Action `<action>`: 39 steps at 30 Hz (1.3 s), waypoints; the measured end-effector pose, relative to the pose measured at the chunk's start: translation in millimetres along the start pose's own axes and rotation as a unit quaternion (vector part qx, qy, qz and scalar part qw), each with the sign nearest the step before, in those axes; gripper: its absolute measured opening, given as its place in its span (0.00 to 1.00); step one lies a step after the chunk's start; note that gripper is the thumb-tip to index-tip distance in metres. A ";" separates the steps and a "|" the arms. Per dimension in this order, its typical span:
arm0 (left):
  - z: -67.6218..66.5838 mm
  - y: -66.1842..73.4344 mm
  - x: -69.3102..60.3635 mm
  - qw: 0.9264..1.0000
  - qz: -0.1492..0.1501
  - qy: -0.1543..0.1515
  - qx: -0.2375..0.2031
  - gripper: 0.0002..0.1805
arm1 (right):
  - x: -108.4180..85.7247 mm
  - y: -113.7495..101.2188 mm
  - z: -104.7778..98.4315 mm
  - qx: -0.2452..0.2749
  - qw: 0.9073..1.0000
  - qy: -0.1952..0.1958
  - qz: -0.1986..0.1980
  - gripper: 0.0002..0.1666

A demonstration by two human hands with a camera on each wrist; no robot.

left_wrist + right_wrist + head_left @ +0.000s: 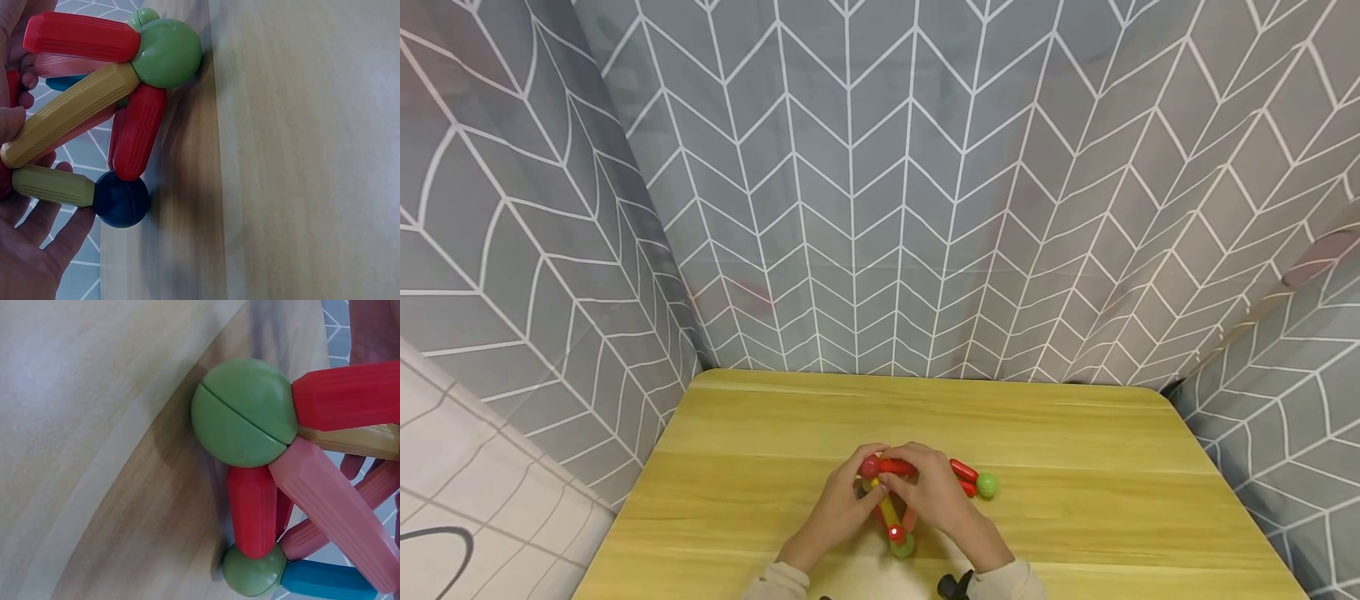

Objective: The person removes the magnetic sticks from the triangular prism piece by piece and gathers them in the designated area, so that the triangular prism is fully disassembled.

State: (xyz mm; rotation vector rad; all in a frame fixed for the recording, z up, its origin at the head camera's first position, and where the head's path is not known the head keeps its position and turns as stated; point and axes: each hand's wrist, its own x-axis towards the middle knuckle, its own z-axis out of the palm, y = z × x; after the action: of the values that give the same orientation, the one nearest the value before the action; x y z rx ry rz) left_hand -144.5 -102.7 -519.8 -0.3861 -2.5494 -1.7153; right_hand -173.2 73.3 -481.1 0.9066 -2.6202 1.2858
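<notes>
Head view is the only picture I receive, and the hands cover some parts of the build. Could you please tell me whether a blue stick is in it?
Observer: Yes. The right wrist view shows a blue stick meeting a small-looking green ball.
Operator: Thank you. I see something dark near the left hand. What is it, please?
Observer: The left wrist view shows a dark blue ball, where a red stick and an olive stick meet.
Operator: And does any ball show a seam?
Observer: Yes. In the right wrist view, a thin dark line crosses the large-looking green ball.
</notes>
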 end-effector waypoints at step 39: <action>2.0 0.8 -5.3 1.000 -0.001 0.003 0.012 0.25 | -0.9 -0.8 -12.0 0.001 0.997 0.073 0.032 0.14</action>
State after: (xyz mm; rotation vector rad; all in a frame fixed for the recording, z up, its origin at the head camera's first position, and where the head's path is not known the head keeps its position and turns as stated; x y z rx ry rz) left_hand -139.0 -101.5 -520.8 -0.3774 -2.5644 -1.6832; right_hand -174.1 82.3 -473.1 0.7046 -2.5541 1.3163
